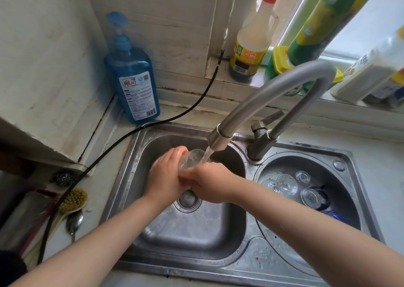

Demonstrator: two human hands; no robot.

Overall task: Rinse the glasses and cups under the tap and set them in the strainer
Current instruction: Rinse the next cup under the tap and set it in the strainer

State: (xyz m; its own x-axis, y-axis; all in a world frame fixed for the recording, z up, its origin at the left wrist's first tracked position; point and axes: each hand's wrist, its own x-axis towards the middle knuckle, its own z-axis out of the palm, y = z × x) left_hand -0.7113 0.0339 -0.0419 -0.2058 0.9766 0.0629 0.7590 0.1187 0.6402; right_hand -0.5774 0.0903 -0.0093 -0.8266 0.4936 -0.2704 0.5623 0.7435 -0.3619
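While water runs from the tap (220,139) into the left basin of the steel sink (131,155), both hands meet under the stream around a clear glass (193,159). The left hand (166,174) wraps the glass from the left, its grip curled round the wall with the fingertips up near the rim. The right hand (211,183) closes on the lower part of the glass from the right, fingers curled round it and touching the left hand. The glass is tilted, its open mouth turned up toward the spout, and the water falls into it. It is held above the basin's drain (188,200), clear of the bottom. In the round right-hand basin (341,171) sit several clear glasses (287,184), close together, resting on something dark; whether that is the strainer cannot be told. A blue soap bottle (133,77) with a pump stands on the desk in the back left corner, and a black cable (122,140) runs past it along the sink's left edge. A brush (73,200), a spoon (74,221) and a steel scourer (63,177) lie on the desk to the left of the sink. On the window sill behind the tap stand a red-capped sauce bottle (251,44) and a green bottle (277,64).
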